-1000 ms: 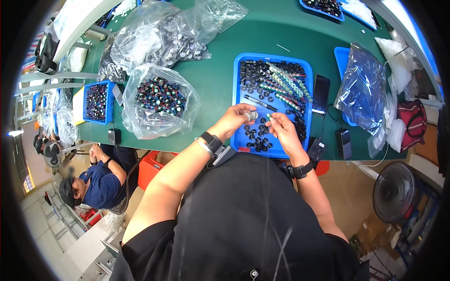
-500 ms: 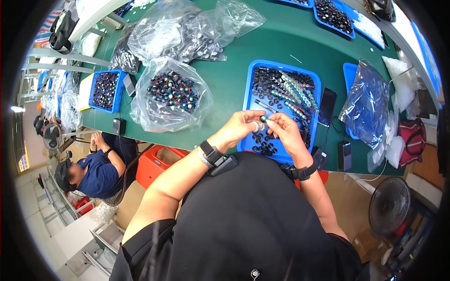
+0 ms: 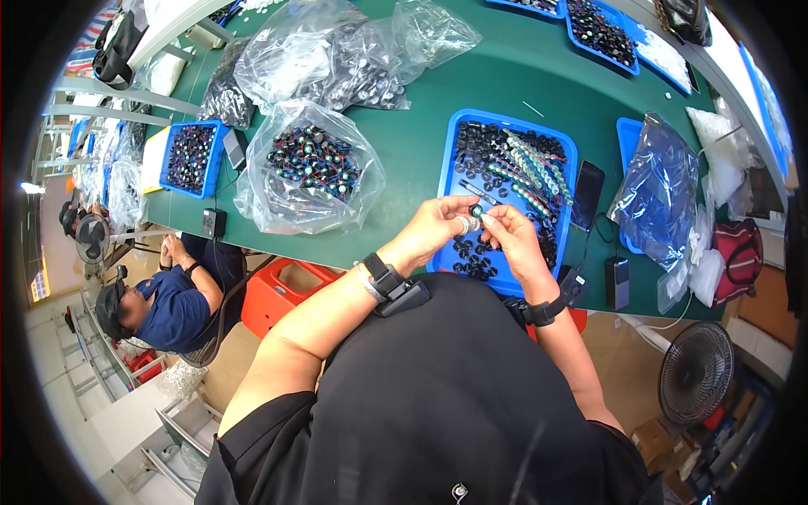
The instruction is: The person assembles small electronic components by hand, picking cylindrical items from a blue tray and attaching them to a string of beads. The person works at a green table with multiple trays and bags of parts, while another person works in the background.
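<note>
A small round part (image 3: 476,211), dark with a green face, sits between my two hands over the near half of a blue tray (image 3: 450,151). My left hand (image 3: 436,225) is closed in a pinch at its left side. From the right, the thumb and fingertips of my right hand (image 3: 510,234) pinch it too. Just beyond the fingertips a slim dark tool (image 3: 476,192), its kind unclear, lies in the tray. Around it are many loose black round caps (image 3: 478,139). Strips of round green-and-white pieces with red wires (image 3: 539,168) lie in the tray's right half.
Left of the tray, an open clear bag (image 3: 366,172) holds wired round parts; bigger bags (image 3: 311,59) lie behind. A phone (image 3: 587,195) lies right of the tray, before a bagged second tray (image 3: 627,135). A seated person (image 3: 181,295) is at left; a fan (image 3: 695,373) stands right.
My hands stay almost in place, still pinching the small round part. Its green face appears slightly turned, and the fingertips have shifted a little.
</note>
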A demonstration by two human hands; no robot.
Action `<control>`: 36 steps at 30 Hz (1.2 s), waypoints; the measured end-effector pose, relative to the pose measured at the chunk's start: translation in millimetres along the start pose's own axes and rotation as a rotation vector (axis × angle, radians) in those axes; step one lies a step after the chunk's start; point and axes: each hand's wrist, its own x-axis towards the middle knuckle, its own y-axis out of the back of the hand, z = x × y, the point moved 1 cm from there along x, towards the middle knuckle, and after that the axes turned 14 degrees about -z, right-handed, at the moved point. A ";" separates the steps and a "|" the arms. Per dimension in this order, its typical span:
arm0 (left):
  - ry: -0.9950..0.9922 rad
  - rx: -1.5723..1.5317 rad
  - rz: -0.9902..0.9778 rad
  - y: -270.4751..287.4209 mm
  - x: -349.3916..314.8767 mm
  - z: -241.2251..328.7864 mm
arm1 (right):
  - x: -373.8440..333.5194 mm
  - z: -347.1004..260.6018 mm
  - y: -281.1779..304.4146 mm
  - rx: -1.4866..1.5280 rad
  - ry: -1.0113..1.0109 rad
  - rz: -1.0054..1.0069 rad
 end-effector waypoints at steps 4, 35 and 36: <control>0.005 0.027 0.022 3.8 2.8 -8.2 | 1.3 3.1 -1.9 -0.042 -0.042 0.037; -0.477 0.344 0.822 166.5 -71.4 26.4 | -15.1 43.2 51.5 -0.078 -0.296 0.240; -0.522 0.478 0.874 177.1 -77.5 28.9 | -16.9 47.2 53.8 -0.090 -0.312 0.253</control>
